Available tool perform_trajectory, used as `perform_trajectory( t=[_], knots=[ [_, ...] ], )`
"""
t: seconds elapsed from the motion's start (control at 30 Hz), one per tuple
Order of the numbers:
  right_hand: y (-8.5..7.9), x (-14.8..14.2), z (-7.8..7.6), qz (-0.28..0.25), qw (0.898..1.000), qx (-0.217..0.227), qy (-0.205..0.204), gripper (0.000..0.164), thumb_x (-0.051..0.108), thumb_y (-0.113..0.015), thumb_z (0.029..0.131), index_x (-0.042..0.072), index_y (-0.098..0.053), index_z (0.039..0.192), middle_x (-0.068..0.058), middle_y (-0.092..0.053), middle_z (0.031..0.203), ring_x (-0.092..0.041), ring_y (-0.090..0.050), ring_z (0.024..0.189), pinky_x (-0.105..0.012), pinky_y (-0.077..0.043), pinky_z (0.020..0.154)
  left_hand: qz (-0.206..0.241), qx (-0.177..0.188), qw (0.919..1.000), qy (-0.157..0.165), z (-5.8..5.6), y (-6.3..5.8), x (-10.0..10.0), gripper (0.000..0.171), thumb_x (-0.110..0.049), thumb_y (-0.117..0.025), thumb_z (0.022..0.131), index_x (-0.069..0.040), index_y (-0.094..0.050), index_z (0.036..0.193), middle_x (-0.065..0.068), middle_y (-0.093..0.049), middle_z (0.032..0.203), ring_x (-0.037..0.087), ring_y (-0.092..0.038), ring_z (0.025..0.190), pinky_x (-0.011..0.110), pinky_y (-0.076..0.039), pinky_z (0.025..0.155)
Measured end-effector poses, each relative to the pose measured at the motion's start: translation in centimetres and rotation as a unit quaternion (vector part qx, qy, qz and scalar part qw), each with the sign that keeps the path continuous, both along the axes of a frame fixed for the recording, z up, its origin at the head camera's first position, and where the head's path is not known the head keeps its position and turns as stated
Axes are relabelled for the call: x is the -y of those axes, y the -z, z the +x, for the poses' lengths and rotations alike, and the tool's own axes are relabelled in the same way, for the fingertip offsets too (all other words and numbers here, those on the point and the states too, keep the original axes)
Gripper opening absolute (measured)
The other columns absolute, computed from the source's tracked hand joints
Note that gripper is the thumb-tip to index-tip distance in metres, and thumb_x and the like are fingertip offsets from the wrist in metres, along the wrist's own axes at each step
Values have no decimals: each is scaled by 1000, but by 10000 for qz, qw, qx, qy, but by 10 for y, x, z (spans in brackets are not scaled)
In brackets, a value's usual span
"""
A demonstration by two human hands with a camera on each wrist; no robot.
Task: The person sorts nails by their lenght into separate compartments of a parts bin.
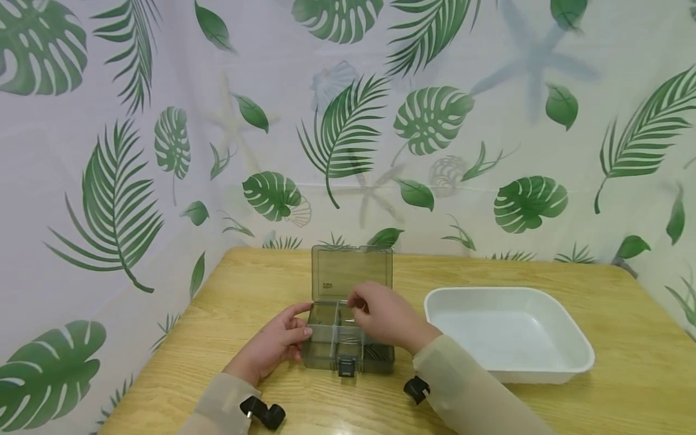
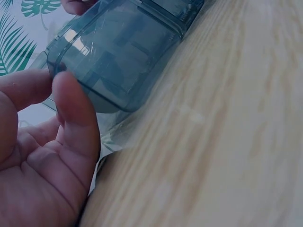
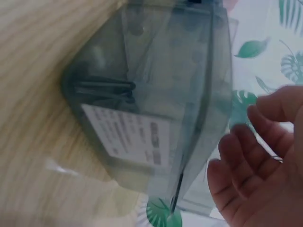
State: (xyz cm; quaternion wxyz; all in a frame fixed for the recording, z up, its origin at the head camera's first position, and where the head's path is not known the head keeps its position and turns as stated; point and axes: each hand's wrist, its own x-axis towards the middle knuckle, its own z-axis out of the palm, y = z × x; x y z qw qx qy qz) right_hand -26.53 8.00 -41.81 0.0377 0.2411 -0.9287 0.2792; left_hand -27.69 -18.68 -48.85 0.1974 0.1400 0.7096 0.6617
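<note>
A translucent grey compartment box (image 1: 321,356) sits on the table with its lid (image 1: 348,272) standing up at the back. My left hand (image 1: 274,341) holds the box's left side, thumb on the near rim and index finger toward the back corner. In the left wrist view, thumb and index finger pinch the corner edge. My right hand (image 1: 388,317) hovers over the back right compartments, fingers bent. Whether its fingertips pinch something small is hidden. Thin dark rods (image 1: 375,351) lie in the front right compartment. The right wrist view shows a white label (image 3: 130,137) on the box's side.
A white plastic tray (image 1: 576,356) stands on the wooden table (image 1: 179,368) to the right of the box, close to my right forearm. A leaf-patterned cloth (image 1: 457,211) hangs behind the table. A black latch (image 1: 347,366) is at the box's front.
</note>
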Motion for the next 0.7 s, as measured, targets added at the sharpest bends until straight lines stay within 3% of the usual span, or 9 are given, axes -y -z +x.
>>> perform_trajectory(
  t=[0.13, 0.33, 0.5, 0.7],
  knots=[
    [-1, -10, 5, -797, 9946, 243, 621, 27, 14, -61, 97, 11, -66, 122, -2, -58, 116, -19, -57, 101, -38, -52, 82, -272, -120, 9991, -288, 2, -5, -2, 63, -15, -63, 102, -11, -33, 157, 12, -50, 109, 20, -50, 77, 33, -51, 63],
    [-6, -27, 7, -1583, 9788, 579, 1163, 48, 19, -59, 98, 10, -50, 145, -11, -50, 141, -28, -54, 118, -46, -51, 88, -917, -468, 9904, -926, 4, -24, -9, 63, -20, -62, 101, -14, -34, 157, 14, -46, 136, 26, -57, 102, 39, -52, 78],
    [-10, -42, 5, -1701, 9714, 1020, 1307, 63, 22, -57, 100, 8, -33, 157, -17, -39, 153, -33, -50, 126, -50, -51, 90, -1333, -826, 9831, -943, -4, -36, -13, 64, -32, -58, 104, -16, -30, 159, 8, -45, 148, 28, -57, 120, 50, -48, 98],
    [-11, -53, 0, -1685, 9691, 1289, 1260, 73, 23, -57, 99, 5, -22, 161, -22, -35, 155, -35, -53, 125, -48, -54, 87, -1377, -863, 9826, -896, -18, -51, -24, 64, -39, -51, 107, -17, -27, 161, 10, -38, 156, 38, -54, 126, 59, -39, 107]
  ],
)
